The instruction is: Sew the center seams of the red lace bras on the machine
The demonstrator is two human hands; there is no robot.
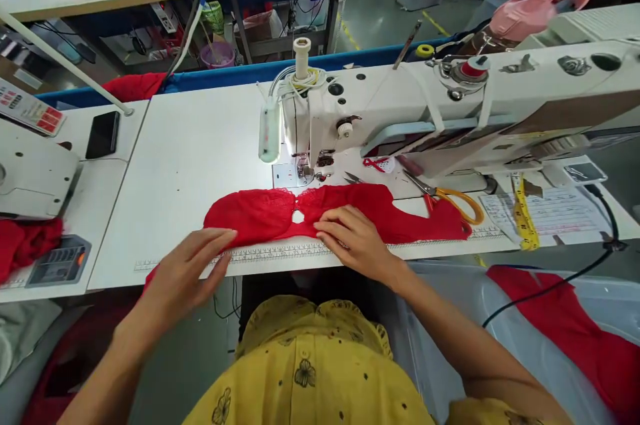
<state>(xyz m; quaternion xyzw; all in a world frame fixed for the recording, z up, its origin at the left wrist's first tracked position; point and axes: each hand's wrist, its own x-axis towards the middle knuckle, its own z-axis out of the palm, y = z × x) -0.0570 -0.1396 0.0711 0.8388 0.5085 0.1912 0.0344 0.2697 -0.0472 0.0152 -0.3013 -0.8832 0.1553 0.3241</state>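
A red bra [255, 211] with lace along its upper edge lies spread on the white sewing table, in front of the needle area of the sewing machine [320, 118]. A small gap shows at its centre between the two cups. My right hand [355, 241] rests on the bra just right of that gap, its fingers stretched out over the fabric. At the left cup's lower edge is my left hand [185, 275], fingers extended and thumb apart. A bit of red fabric shows behind the left wrist. Under the bra's lower edge runs a printed ruler strip [280, 251].
Orange-handled scissors [457, 201] lie right of the machine bed, near a yellow tape measure [523, 215] and a written sheet [575, 215]. A phone [103, 135] lies at left. Below right, a clear plastic bin [450, 318] holds red fabric; a black cable crosses it.
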